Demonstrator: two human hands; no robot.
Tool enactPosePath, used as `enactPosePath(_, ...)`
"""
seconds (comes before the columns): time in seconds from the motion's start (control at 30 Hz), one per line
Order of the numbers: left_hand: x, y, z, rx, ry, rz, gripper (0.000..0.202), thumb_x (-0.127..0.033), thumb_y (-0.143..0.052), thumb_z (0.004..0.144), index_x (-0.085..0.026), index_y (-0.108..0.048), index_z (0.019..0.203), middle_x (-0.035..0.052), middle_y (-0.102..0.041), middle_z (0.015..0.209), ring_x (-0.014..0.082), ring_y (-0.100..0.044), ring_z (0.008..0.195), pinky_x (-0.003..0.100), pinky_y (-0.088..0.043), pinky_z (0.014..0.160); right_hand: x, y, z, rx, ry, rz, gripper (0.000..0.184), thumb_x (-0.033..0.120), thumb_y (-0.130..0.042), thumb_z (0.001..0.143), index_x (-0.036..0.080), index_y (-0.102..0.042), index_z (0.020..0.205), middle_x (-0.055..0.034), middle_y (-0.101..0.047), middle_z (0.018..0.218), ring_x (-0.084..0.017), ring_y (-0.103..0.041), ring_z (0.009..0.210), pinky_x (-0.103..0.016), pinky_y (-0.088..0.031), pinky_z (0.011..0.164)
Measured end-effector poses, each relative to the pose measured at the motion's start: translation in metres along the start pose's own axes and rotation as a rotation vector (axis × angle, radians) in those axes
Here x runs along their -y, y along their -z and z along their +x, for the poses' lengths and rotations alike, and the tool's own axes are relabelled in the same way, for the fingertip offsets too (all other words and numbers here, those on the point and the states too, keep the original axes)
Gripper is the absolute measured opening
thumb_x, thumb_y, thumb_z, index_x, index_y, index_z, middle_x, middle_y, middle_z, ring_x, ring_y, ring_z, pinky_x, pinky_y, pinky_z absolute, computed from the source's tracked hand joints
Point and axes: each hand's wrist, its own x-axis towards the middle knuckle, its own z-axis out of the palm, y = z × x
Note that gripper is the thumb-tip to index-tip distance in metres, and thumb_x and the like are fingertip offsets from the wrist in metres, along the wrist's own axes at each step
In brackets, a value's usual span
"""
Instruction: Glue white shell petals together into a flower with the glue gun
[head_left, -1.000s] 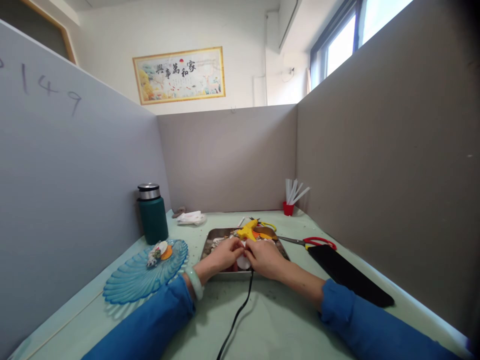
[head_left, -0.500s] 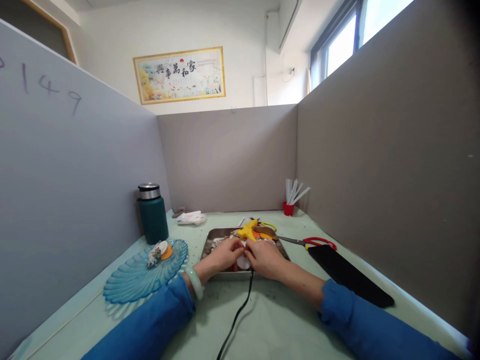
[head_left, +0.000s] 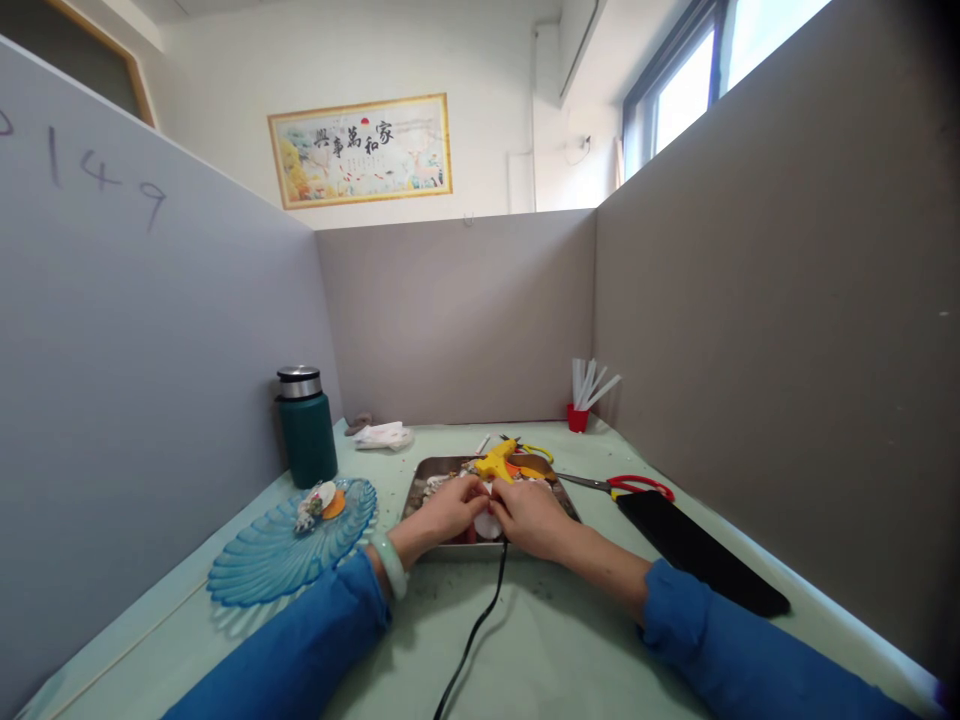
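Observation:
My left hand [head_left: 454, 508] and my right hand [head_left: 531, 514] meet above the near part of a metal tray [head_left: 444, 466]. The fingers of both are closed in a pinch around a small white piece [head_left: 488, 489], mostly covered by the fingertips, so its kind cannot be made out. Just below the fingertips a round white disc [head_left: 487, 526] shows; whether it is joined to the pinched piece is unclear. Beyond my hands a yellow glue gun [head_left: 496, 461] lies across the tray, among shells and small bits. Its black cord [head_left: 491, 605] runs toward me over the tray's near edge.
On the left stand a blue glass plate [head_left: 255, 565] bearing a shell cluster [head_left: 321, 507] and a green bottle [head_left: 306, 435]. Red-handled scissors [head_left: 637, 487] and a black slab [head_left: 701, 555] lie right. Behind are yellow-handled pliers [head_left: 536, 450], a red cup [head_left: 577, 418] of glue sticks and a white packet [head_left: 382, 436].

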Motion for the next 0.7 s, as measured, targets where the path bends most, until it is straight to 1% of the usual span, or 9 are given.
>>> enactPosePath(0.17, 0.0005, 0.0006, 0.0, -0.015, -0.013, 0.005, 0.019, -0.024, -0.043, 0.075, -0.014, -0.058, 0.079, 0.0037, -0.06, 0.078, 0.0148, -0.053, 0.073, 0.024, -0.04, 0.066, 0.0008, 0.0021, -0.0003, 0.009, -0.004, 0.008, 0.032, 0.039, -0.029, 0.087, 0.019, -0.054, 0.09, -0.007, -0.062, 0.08, -0.02, -0.057, 0.076, -0.029, -0.032, 0.067)
enactPosePath(0.27, 0.0027, -0.0005, 0.0008, -0.024, -0.02, -0.028, 0.018, -0.024, -0.044, 0.075, -0.014, -0.058, 0.079, 0.0035, -0.06, 0.077, 0.0147, -0.054, 0.072, 0.024, -0.041, 0.066, 0.0027, 0.0052, -0.0015, 0.004, -0.024, -0.002, 0.032, 0.039, -0.029, 0.087, 0.019, -0.054, 0.09, -0.0071, -0.062, 0.079, -0.02, -0.057, 0.076, -0.028, -0.032, 0.066)
enactPosePath(0.4, 0.0065, -0.0038, 0.0019, -0.034, -0.005, -0.158, 0.018, -0.028, -0.049, 0.074, -0.014, -0.056, 0.084, 0.0031, -0.061, 0.074, 0.0144, -0.056, 0.067, 0.024, -0.042, 0.062, 0.0055, 0.0089, -0.003, -0.036, -0.057, -0.026, 0.035, 0.039, -0.025, 0.088, 0.02, -0.054, 0.09, -0.0074, -0.062, 0.079, -0.02, -0.057, 0.075, -0.028, -0.031, 0.063)
enactPosePath(0.5, 0.0068, -0.0049, 0.0016, -0.06, 0.02, -0.267, 0.021, -0.03, -0.052, 0.074, -0.015, -0.054, 0.088, 0.0011, -0.06, 0.066, 0.0128, -0.056, 0.058, 0.023, -0.042, 0.056, 0.0058, 0.009, -0.0031, -0.055, -0.079, -0.031, 0.034, 0.039, -0.025, 0.089, 0.02, -0.053, 0.09, -0.0071, -0.062, 0.079, -0.019, -0.057, 0.074, -0.027, -0.03, 0.061)
enactPosePath(0.57, 0.0059, -0.0048, 0.0011, -0.042, 0.045, -0.326, 0.021, -0.031, -0.053, 0.074, -0.015, -0.053, 0.087, -0.0004, -0.058, 0.059, 0.0117, -0.054, 0.049, 0.021, -0.04, 0.05, 0.0053, 0.0081, -0.0029, -0.063, -0.078, -0.029, 0.034, 0.039, -0.025, 0.088, 0.02, -0.053, 0.089, -0.0068, -0.062, 0.078, -0.019, -0.057, 0.074, -0.027, -0.03, 0.06)
enactPosePath(0.7, 0.0056, -0.0048, 0.0006, 0.058, 0.102, -0.442, 0.021, -0.033, -0.049, 0.076, -0.015, -0.049, 0.088, -0.0024, -0.054, 0.048, 0.0118, -0.051, 0.037, 0.019, -0.034, 0.037, 0.0049, 0.007, -0.0027, -0.083, -0.075, -0.024, 0.037, 0.042, -0.024, 0.089, 0.02, -0.053, 0.088, -0.0061, -0.063, 0.077, -0.019, -0.057, 0.073, -0.026, -0.029, 0.059)
